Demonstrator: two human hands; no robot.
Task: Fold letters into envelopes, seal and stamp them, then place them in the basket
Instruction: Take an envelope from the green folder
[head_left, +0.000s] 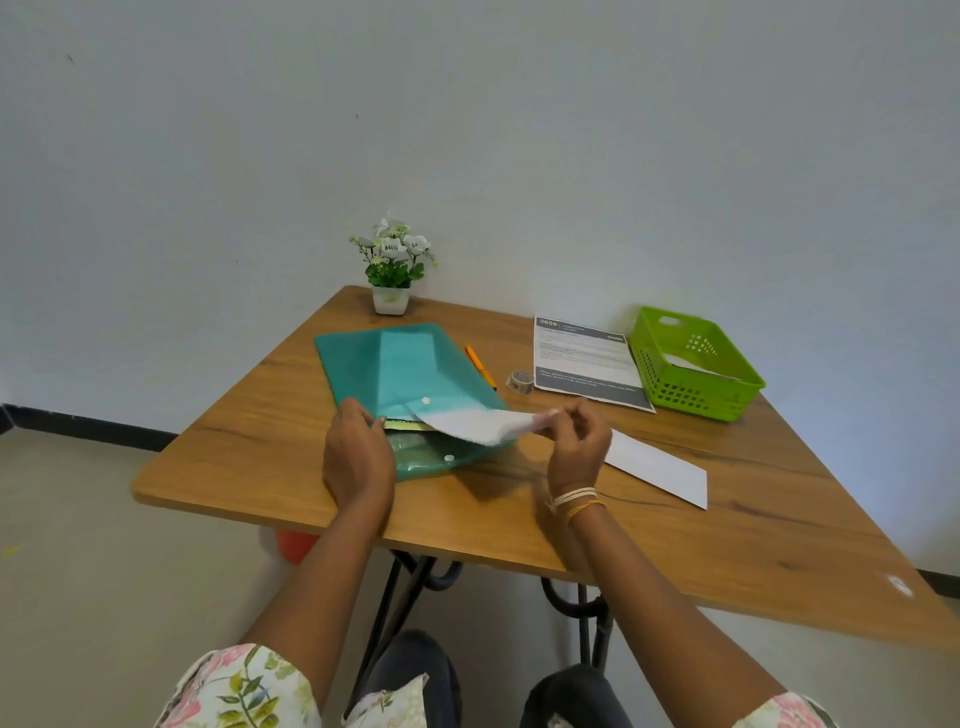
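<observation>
Right now, step: pulling a sheet out of the folder, judged from the grip.
Left hand (358, 457): lies on the near-left mouth of the teal folder (400, 374), fingers tucked at the opening, likely pinning it so it won't slide.
Right hand (576, 441): fingertips pinch the white paper (483, 423), half out at frame centre, sheet sagging.
Spare envelope (660, 470): flat on the table (727, 545), just right of the right wrist, handy for filling.
Printed letter (587, 361): flat, upper right, touching the basket's left side or just beside it; can't tell.
Green basket (696, 364): far right, a white piece already inside.
Tape roll (522, 381), orange pen (480, 366): between folder and letter, within reach.
Plant pot (390, 299): back edge, out of the way.
</observation>
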